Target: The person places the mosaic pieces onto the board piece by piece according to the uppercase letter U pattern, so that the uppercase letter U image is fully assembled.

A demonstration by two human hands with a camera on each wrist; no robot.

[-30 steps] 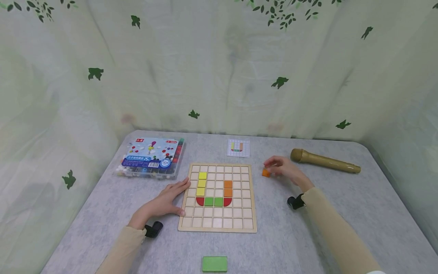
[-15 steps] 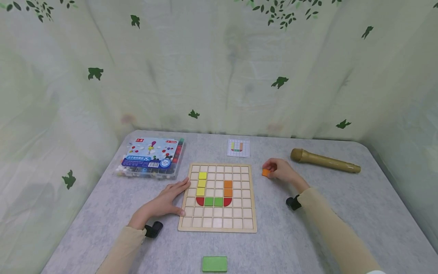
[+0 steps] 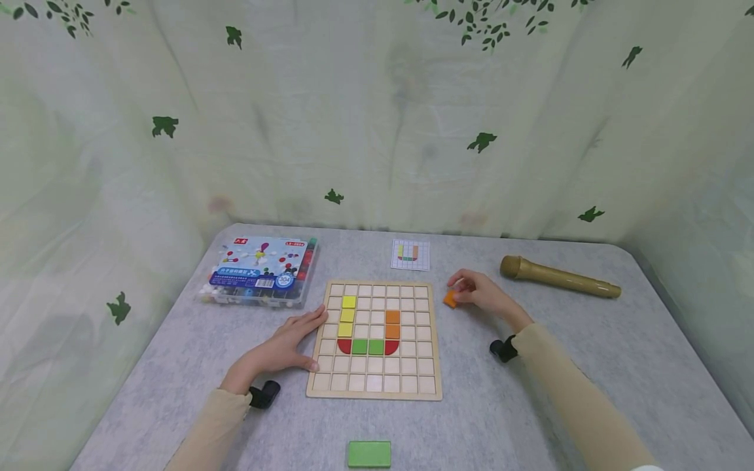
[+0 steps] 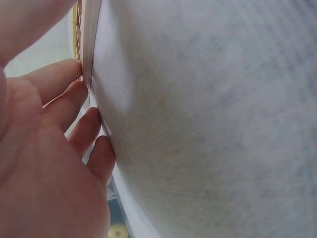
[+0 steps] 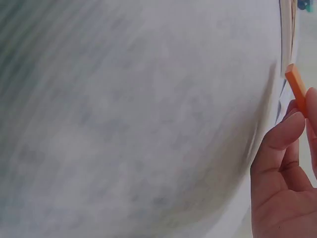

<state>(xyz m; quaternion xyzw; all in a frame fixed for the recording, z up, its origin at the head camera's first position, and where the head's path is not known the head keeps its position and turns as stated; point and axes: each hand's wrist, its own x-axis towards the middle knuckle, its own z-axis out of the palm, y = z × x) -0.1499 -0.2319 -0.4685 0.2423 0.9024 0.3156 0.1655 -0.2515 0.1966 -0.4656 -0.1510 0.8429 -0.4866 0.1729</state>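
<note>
Just right of the wooden grid board (image 3: 374,385), my right hand (image 3: 484,292) pinches a small orange square tile (image 3: 450,299) between thumb and fingers. The right wrist view shows that orange tile (image 5: 296,90) tilted and raised off the table. My left hand (image 3: 287,343) rests along the board's left edge with its fingers extended; in the left wrist view the fingertips touch the board's rim (image 4: 90,39). On the board, yellow tiles (image 3: 347,316) form a left column, two orange tiles (image 3: 392,324) a right one. Two green tiles (image 3: 368,347) lie between red rounded tiles (image 3: 344,346) below.
A printed pattern card (image 3: 410,255) lies behind the board. At the back left sits a clear plastic box (image 3: 259,271) of coloured parts. A gold microphone-shaped object (image 3: 559,277) lies at the right. Near the front edge is a green rectangular block (image 3: 369,454).
My right hand has closed its fingers on the orange tile, lifted it and shifted it slightly left toward the board. The left hand and board stay put.
</note>
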